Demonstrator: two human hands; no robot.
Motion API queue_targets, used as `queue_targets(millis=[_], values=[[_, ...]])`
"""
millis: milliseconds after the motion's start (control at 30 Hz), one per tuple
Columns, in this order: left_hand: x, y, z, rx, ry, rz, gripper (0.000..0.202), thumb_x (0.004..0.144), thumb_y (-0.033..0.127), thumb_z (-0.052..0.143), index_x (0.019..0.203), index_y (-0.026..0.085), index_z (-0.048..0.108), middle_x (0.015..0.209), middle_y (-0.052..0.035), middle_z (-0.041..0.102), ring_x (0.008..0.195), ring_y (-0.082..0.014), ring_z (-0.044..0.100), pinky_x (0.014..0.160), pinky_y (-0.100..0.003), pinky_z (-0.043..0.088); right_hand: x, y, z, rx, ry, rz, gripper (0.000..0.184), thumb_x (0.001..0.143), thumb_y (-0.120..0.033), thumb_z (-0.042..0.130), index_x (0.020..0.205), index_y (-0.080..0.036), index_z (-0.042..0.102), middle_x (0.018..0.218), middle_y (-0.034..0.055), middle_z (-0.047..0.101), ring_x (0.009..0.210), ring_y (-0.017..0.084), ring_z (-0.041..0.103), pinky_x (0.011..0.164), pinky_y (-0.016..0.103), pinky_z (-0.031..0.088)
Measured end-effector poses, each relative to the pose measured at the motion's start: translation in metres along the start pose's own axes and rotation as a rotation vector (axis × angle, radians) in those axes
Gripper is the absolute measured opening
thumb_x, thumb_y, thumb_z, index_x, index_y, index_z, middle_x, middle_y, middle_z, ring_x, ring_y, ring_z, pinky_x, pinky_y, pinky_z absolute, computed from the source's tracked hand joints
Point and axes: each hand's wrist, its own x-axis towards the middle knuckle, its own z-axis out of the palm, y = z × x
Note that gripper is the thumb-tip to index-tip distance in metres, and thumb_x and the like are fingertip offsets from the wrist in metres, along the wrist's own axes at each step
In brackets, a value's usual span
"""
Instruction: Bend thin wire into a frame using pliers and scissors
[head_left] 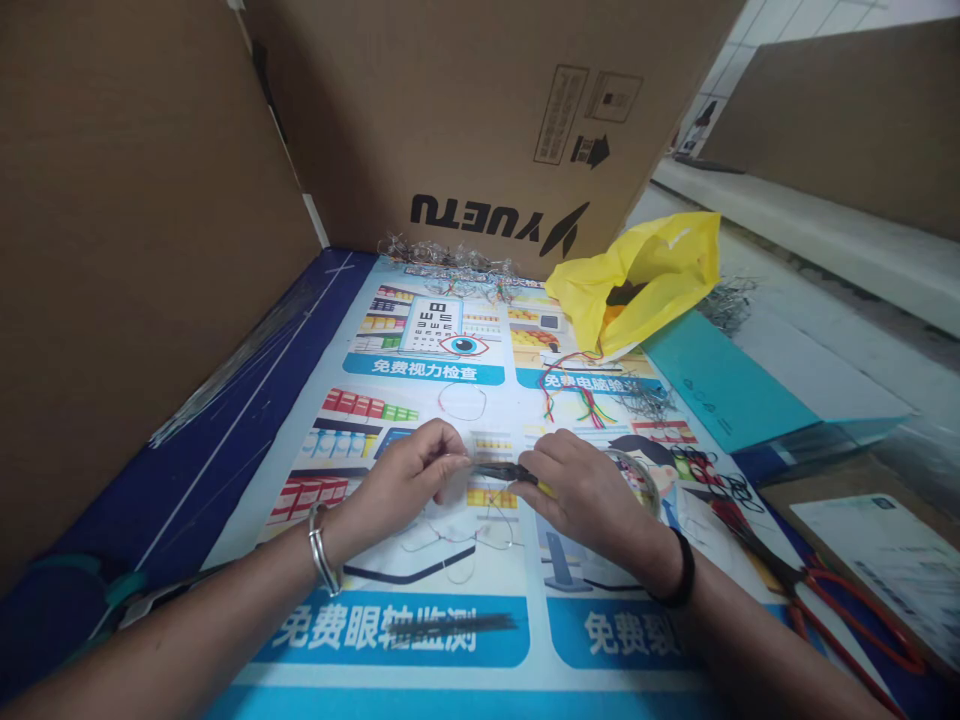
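My right hand (581, 485) is closed around a pair of pliers (499, 471), with a bit of yellow handle showing and the dark jaws pointing left. At the jaw tips, the thumb and fingers of my left hand (420, 470) are pinched together; whatever they hold is too small to make out. Thin wire pieces (491, 535) lie on the printed sheet (536, 560) below my hands. Farther back rests a fine wire loop (463, 402). Partly behind my right wrist is a clear round container (651, 475). Nearer me lies a bundle of thin dark strands (457, 626).
Cardboard walls (420, 110) stand at the back and left. A yellow bag (637, 280) sits back right, with coloured cords (592, 405) before it. At right are a teal box (731, 385), black and red loops (712, 475) and red-handled scissors (847, 610). Clear-beaded wires (450, 258) lie along the back.
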Motion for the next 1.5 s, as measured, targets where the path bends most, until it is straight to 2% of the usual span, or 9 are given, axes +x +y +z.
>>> queue_targets(millis=[100, 267, 367, 467, 667, 867, 1167, 1500], values=[[0.001, -0.002, 0.001, 0.012, -0.055, -0.018, 0.01, 0.083, 0.025, 0.045, 0.079, 0.019, 0.052, 0.055, 0.0059, 0.048, 0.05, -0.0089, 0.046, 0.052, -0.02, 0.037, 0.0, 0.0, -0.001, -0.012, -0.012, 0.004, 0.022, 0.086, -0.036, 0.049, 0.078, -0.018, 0.057, 0.078, 0.0053, 0.055, 0.078, 0.018, 0.048, 0.068, 0.028, 0.034], [0.002, -0.002, 0.002, 0.075, -0.056, -0.039, 0.012, 0.08, 0.023, 0.048, 0.083, 0.02, 0.059, 0.058, 0.0051, 0.051, 0.049, -0.0094, 0.046, 0.05, -0.02, 0.036, -0.001, 0.0, -0.001, -0.018, -0.004, -0.001, 0.022, 0.086, -0.036, 0.049, 0.077, -0.018, 0.057, 0.077, 0.0051, 0.055, 0.077, 0.018, 0.047, 0.067, 0.028, 0.034], [0.003, -0.001, 0.001, 0.145, -0.061, -0.004, 0.013, 0.08, 0.023, 0.048, 0.078, 0.02, 0.061, 0.068, 0.002, 0.057, 0.061, -0.0121, 0.051, 0.057, -0.022, 0.039, -0.002, 0.0, -0.001, -0.015, -0.018, 0.002, 0.021, 0.086, -0.036, 0.049, 0.078, -0.018, 0.056, 0.078, 0.0048, 0.055, 0.077, 0.018, 0.047, 0.066, 0.028, 0.033], [0.003, 0.001, 0.001, 0.179, -0.072, 0.007, 0.015, 0.081, 0.022, 0.045, 0.073, 0.019, 0.058, 0.073, 0.0011, 0.057, 0.071, -0.0139, 0.052, 0.063, -0.023, 0.039, -0.003, -0.002, -0.001, -0.019, -0.038, 0.019, 0.019, 0.086, -0.035, 0.05, 0.079, -0.018, 0.057, 0.078, 0.0049, 0.055, 0.077, 0.018, 0.047, 0.066, 0.028, 0.033], [0.001, 0.005, 0.0, 0.161, -0.071, -0.028, 0.013, 0.08, 0.02, 0.042, 0.07, 0.02, 0.051, 0.068, 0.0024, 0.052, 0.066, -0.0135, 0.047, 0.058, -0.022, 0.036, -0.004, -0.006, -0.001, -0.031, -0.02, 0.022, 0.017, 0.085, -0.033, 0.052, 0.078, -0.018, 0.058, 0.076, 0.0052, 0.055, 0.076, 0.018, 0.047, 0.065, 0.028, 0.034], [0.001, 0.006, 0.0, 0.096, -0.113, -0.053, 0.017, 0.08, 0.021, 0.042, 0.072, 0.019, 0.057, 0.068, 0.0016, 0.053, 0.064, -0.0129, 0.046, 0.056, -0.021, 0.035, -0.004, -0.006, -0.002, -0.027, -0.02, 0.016, 0.017, 0.085, -0.033, 0.052, 0.078, -0.018, 0.058, 0.077, 0.005, 0.055, 0.076, 0.018, 0.047, 0.066, 0.028, 0.034], [0.003, -0.005, 0.0, 0.016, -0.151, -0.09, 0.018, 0.081, 0.027, 0.045, 0.072, 0.019, 0.059, 0.066, 0.0029, 0.052, 0.06, -0.0105, 0.043, 0.053, -0.021, 0.032, -0.004, -0.003, -0.001, -0.018, -0.044, -0.024, 0.02, 0.086, -0.035, 0.049, 0.079, -0.018, 0.057, 0.078, 0.0053, 0.054, 0.076, 0.018, 0.046, 0.066, 0.028, 0.032], [0.004, -0.008, -0.004, 0.041, -0.257, -0.067, 0.014, 0.078, 0.021, 0.046, 0.072, 0.019, 0.059, 0.068, 0.0027, 0.055, 0.064, -0.0112, 0.046, 0.059, -0.022, 0.034, -0.005, 0.002, 0.0, 0.049, -0.098, -0.057, 0.023, 0.087, -0.038, 0.046, 0.079, -0.018, 0.055, 0.078, 0.0041, 0.055, 0.076, 0.017, 0.046, 0.064, 0.028, 0.03]])
